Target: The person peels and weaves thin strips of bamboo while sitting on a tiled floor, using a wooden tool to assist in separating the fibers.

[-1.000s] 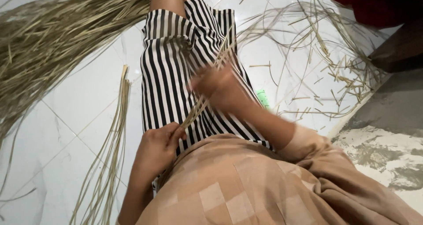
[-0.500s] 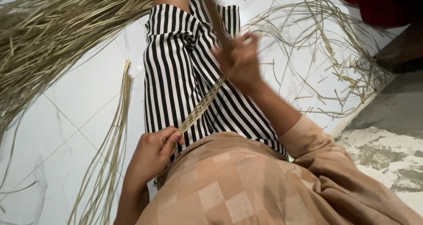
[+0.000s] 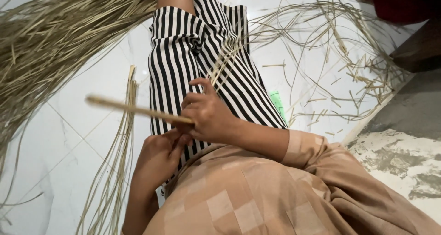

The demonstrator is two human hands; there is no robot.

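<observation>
Hands: both meet at the centre of the frame, over the lap, close enough to touch.
Right hand point(image 3: 209, 115): fingers curled shut round one end of a pale flat strip point(image 3: 138, 109) — the strip juts out level toward the left of the frame, its far end blurred, so its exact tip is hard to place.
Left hand point(image 3: 158, 157): just below the right, fingers bent inward and pressed to the same end of the strip; it seems to pinch it, though the right hand hides the contact.
Why held so: gripping with both hands at one end looks like a way to steady the strip while it is worked near the body — a judgement only.
Lap: striped black-and-white cloth point(image 3: 197, 55) covers the legs; thin split fibres point(image 3: 227, 60) lie along it, running up from the right hand.
Upper left of frame: large heap of dried strips point(image 3: 55, 42), fanned over the white tiled floor point(image 3: 55, 161).
Left of the leg: neat small bundle of strips point(image 3: 124, 138) laid lengthwise, within reach of the left hand.
Upper right: loose tangle of thin offcuts point(image 3: 340, 55), well apart from the hands.
Lower right: rough grey concrete edge point(image 3: 404, 157).
</observation>
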